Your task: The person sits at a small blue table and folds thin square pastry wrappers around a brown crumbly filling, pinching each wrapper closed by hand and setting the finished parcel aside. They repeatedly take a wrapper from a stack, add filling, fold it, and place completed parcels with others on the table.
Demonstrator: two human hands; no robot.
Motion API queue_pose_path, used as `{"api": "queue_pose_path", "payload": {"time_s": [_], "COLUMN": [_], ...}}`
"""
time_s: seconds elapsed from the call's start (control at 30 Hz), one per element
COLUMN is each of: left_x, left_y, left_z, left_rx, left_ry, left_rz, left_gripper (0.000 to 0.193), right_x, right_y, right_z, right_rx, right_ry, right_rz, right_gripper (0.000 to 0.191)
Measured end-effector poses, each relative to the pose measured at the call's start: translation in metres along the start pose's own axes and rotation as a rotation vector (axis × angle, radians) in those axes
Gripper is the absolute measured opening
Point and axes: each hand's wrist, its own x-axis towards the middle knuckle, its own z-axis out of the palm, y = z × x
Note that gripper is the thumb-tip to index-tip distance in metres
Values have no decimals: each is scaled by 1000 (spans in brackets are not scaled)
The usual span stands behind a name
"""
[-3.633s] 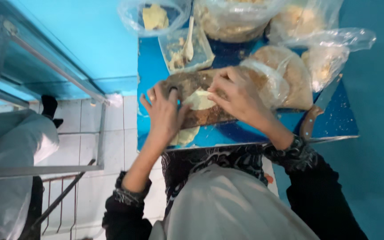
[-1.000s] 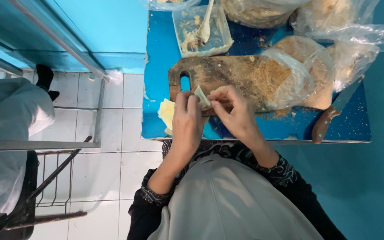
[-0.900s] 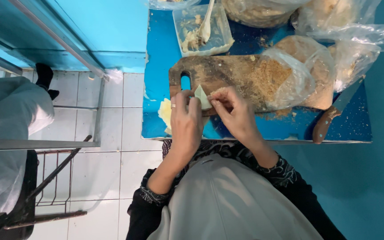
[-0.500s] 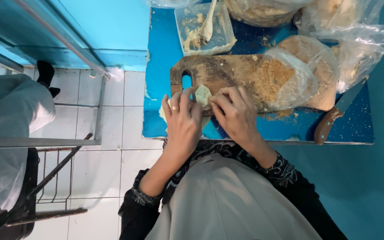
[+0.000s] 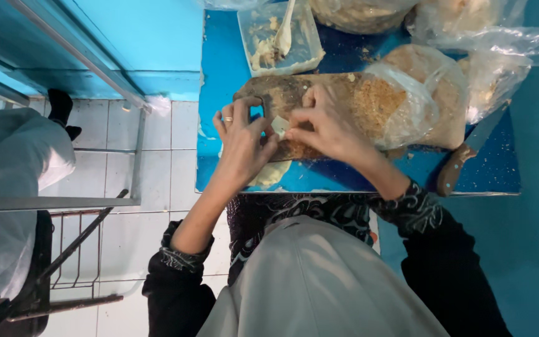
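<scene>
Pale dough piece (image 5: 280, 128) pinched between curled fingers of left hand (image 5: 241, 143) and right hand (image 5: 329, 125), held over crumb-strewn wooden board (image 5: 294, 93)

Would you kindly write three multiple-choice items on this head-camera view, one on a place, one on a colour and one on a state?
1. Where does the knife lie?
A. on the table's right edge, beside the bags
B. in the plastic tub
C. on the floor tiles

2. What colour is the table top?
A. white
B. blue
C. red

3. How do the hands stand?
A. both pinch a pale piece on the wooden board
B. both hang off the table
C. one holds the knife

Answers: 1 A, its brown handle lies near the table's edge. 2 B, bare blue shows around the board. 3 A, the left hand and right hand meet over the pale piece.
</scene>
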Motion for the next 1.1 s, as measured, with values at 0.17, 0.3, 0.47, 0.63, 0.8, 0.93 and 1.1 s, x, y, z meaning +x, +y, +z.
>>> {"api": "queue_pose_path", "payload": {"time_s": [0.17, 0.3, 0.47, 0.63, 0.8, 0.93, 1.1], "left_x": [-5, -15, -10, 2, 6, -9, -11], "left_y": [6, 7, 3, 2, 6, 9, 5], "left_z": [-2, -7, -2, 8, 6, -1, 8], "left_rx": [50, 140, 126, 34, 11, 122, 278], "left_ry": [86, 54, 22, 52, 131, 111, 108], "left_rz": [70, 184, 126, -56, -61, 72, 119], "left_gripper": [16, 12, 13, 14, 19, 22, 12], "right_x": [5, -13, -16, -2, 4, -12, -16], "right_y": [5, -4, -9, -7, -4, -12, -25], "right_z": [9, 5, 4, 10, 13, 14, 19], "right_rx": [135, 12, -228, -123, 16, -119, -371], "right_ry": [110, 76, 164, 98, 143, 154, 266], "right_rz": [52, -7, -154, 18, -5, -20, -77], "right_gripper": [34, 17, 19, 13, 17, 24, 15]}}
